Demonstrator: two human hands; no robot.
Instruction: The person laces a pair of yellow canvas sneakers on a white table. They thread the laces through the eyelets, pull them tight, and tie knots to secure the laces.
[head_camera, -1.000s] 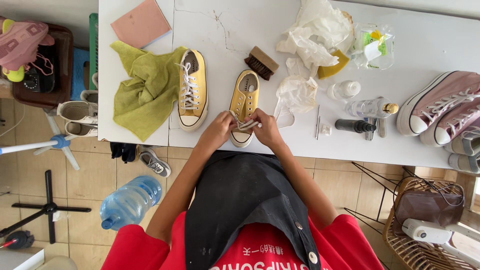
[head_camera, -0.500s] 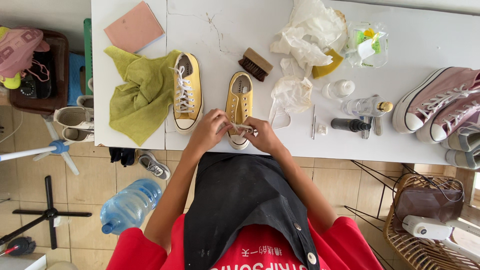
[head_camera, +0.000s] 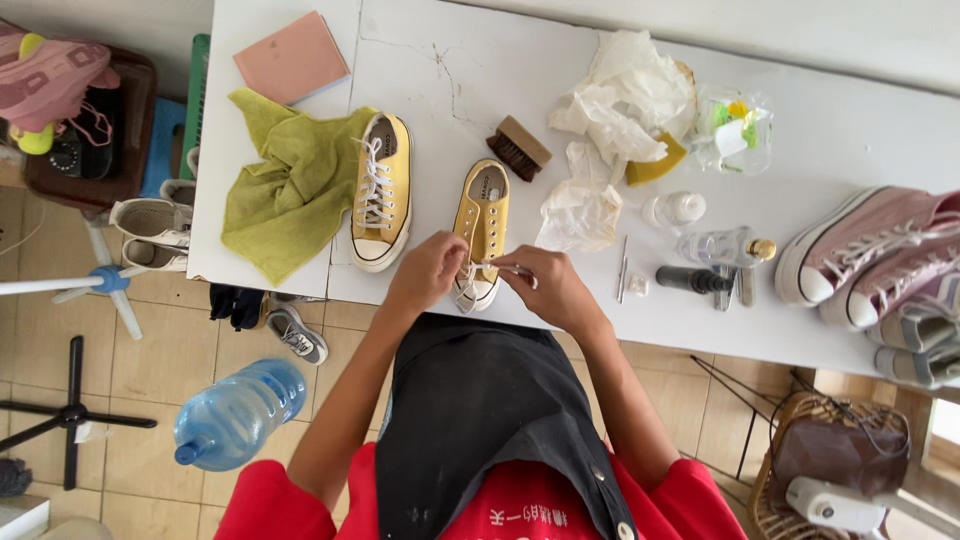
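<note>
Near the table's (head_camera: 800, 330) front edge, my left hand (head_camera: 428, 272) and right hand (head_camera: 545, 285) pinch a white lace (head_camera: 488, 265) across the unlaced yellow sneaker's (head_camera: 482, 232) toe. The laced yellow sneaker (head_camera: 380, 190) lies beside it, partly on a green cloth (head_camera: 290, 180).

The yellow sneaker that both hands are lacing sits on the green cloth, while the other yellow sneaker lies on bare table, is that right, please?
Not quite. In the head view the yellow sneaker at the left hand and right hand sits on the bare white table. It is the other yellow sneaker that lies beside the green cloth, partly on it.
</note>
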